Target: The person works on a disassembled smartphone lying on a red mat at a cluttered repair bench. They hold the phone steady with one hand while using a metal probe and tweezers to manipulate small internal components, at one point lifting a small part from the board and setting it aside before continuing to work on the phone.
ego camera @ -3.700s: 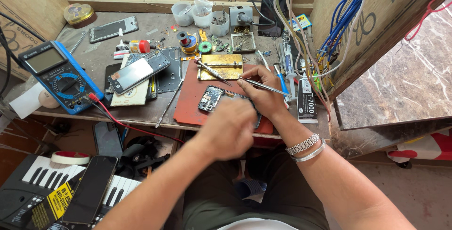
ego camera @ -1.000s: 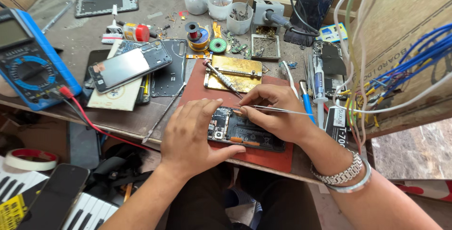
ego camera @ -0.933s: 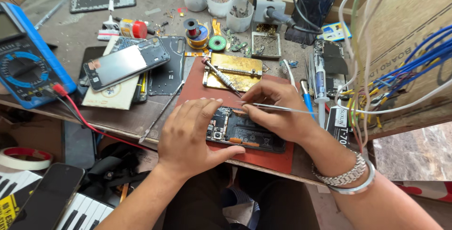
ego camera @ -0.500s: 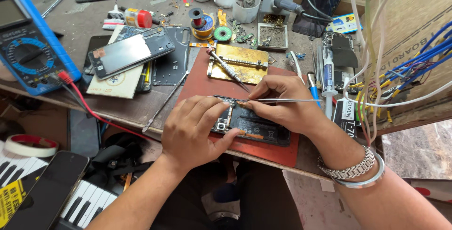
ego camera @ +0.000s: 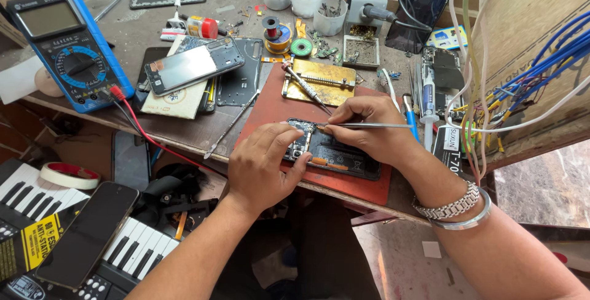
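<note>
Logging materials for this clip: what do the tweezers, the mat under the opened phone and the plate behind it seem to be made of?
Tweezers in the right hand: bare steel, thin with a grey shine. Mat: probably silicone or rubber, matte brick-red, lying flat. Plate: looks like brass, yellow and tarnished. Left hand steadies the opened phone.

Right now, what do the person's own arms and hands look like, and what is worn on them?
Both forearms are bare, with no sleeves or gloves in view. The left hand shows no ring, watch or band. The right hand is also ungloved; on its wrist sit a silver metal-link watch band and, just behind it, a plain silver bangle. No markings or cables on either arm.
</note>
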The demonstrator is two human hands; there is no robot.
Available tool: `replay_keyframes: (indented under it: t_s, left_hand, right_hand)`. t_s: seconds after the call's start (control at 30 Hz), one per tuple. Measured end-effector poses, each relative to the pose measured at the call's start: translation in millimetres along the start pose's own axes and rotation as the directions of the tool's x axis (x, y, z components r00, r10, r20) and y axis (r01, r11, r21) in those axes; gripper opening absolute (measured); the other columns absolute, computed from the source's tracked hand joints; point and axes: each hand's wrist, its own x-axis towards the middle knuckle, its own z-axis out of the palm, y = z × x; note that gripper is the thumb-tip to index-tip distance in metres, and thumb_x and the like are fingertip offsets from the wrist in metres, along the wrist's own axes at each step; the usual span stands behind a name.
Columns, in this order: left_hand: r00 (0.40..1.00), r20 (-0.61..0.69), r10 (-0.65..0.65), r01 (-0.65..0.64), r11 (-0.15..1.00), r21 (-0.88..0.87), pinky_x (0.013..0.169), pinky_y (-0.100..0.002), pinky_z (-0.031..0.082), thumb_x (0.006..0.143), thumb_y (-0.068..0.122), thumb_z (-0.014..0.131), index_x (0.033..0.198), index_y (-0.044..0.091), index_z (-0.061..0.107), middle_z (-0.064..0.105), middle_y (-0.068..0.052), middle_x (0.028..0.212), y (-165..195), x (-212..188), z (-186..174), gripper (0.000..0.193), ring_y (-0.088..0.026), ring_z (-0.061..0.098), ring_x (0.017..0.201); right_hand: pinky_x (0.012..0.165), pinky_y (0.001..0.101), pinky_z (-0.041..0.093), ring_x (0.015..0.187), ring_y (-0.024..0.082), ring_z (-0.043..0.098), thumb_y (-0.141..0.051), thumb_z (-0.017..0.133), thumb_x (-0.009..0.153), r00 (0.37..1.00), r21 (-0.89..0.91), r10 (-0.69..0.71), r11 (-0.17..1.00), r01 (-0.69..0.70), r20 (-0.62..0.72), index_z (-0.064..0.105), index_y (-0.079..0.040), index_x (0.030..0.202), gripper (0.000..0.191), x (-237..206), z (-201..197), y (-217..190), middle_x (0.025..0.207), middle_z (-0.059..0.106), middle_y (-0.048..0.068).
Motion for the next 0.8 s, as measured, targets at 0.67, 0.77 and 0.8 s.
replay_keyframes:
  t_s: [0.67,0.77,0.8]
  left_hand:
    - [1.0,-0.017,0.015,-0.016,1.0,-0.02,0.086,-0.037,0.058,0.088,0.022,0.075,0.099,0.012,0.07,0.071,-0.003,0.108,-0.3,3.7,-1.7,0.016,-0.026,0.072,0.107]
    - [0.999,-0.023,0.023,-0.023,1.0,-0.009,0.087,-0.037,0.058,0.087,0.022,0.075,0.098,0.012,0.07,0.071,-0.003,0.108,0.6,3.8,-2.1,0.016,-0.027,0.072,0.107]
    - [0.999,-0.025,0.023,-0.024,1.0,-0.011,0.087,-0.037,0.058,0.087,0.022,0.075,0.098,0.012,0.07,0.071,-0.003,0.108,0.6,4.3,-2.1,0.016,-0.026,0.072,0.107]
  right_hand:
    - [0.074,0.0227,0.058,0.083,0.008,0.071,-0.002,0.082,0.085,1.0,-0.019,-0.012,1.0,0.012,-0.003,0.076,0.001,0.093,0.011,-2.9,-4.4,4.2,0.09,0.078,0.006]
    - [0.075,0.0221,0.059,0.086,0.007,0.072,-0.004,0.08,0.087,1.0,0.038,0.018,0.999,-0.018,0.003,0.075,0.001,0.094,0.01,-2.0,-4.7,2.6,0.092,0.078,0.005]
    - [0.076,0.0222,0.059,0.086,0.007,0.072,-0.005,0.079,0.088,1.0,0.059,0.026,0.998,-0.027,0.014,0.074,0.001,0.094,0.009,-1.1,-5.4,1.8,0.093,0.078,0.006]
